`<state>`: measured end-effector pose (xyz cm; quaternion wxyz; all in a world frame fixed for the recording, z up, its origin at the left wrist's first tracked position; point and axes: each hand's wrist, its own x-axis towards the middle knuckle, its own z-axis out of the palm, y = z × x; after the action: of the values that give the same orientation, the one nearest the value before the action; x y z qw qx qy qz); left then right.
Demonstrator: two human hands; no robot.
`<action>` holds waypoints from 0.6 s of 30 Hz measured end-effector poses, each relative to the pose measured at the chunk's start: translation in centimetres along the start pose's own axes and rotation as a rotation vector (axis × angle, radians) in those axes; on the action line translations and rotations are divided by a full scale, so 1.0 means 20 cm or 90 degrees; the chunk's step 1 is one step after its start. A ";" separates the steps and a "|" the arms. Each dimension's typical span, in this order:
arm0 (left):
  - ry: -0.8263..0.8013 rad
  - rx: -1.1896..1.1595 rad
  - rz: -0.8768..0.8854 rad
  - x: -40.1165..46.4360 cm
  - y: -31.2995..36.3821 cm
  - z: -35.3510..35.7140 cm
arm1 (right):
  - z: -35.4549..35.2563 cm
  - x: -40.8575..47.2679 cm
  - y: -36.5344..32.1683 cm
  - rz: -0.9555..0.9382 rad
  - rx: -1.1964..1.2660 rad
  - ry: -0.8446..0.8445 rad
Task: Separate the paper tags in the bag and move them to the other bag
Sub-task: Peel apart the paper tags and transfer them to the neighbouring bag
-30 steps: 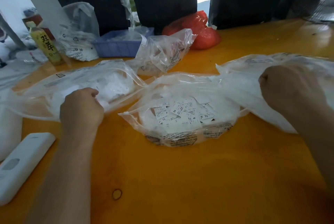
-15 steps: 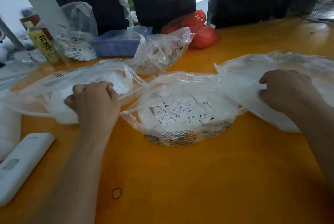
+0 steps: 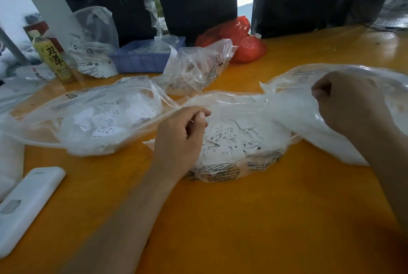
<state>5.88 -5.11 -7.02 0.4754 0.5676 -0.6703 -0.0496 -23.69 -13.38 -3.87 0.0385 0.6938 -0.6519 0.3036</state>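
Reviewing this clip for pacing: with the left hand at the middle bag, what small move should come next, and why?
Probably release: the left hand, fingers curled, sits at the open mouth of the middle clear plastic bag, right above its pile of white paper size tags. Whether it holds a tag is unclear. The right hand grips the right clear bag.

Orange table (image 3: 254, 218); clear bags with black print (image 3: 223, 171); white tags (image 3: 225, 141); red bag (image 3: 240, 39) and blue basket (image 3: 143, 59) at far edge.
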 end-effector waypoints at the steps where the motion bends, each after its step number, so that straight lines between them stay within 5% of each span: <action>1: -0.014 -0.025 -0.017 0.00 0.01 0.00 | 0.00 -0.02 -0.04 -0.017 0.087 0.026; 5: -0.066 -0.145 -0.089 -0.01 0.04 0.02 | 0.03 -0.13 -0.21 -0.063 0.483 -0.047; 9: -0.177 -0.282 -0.159 -0.02 0.06 0.04 | 0.10 -0.24 -0.33 -0.124 0.691 -0.162; 18: -0.238 -0.410 -0.216 -0.03 0.03 0.05 | 0.13 -0.31 -0.38 -0.114 0.844 -0.269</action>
<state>4.67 -4.99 -7.53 0.4837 0.4735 -0.5925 -0.4367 -15.49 -8.01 -6.19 -0.4957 0.6662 -0.2629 0.4913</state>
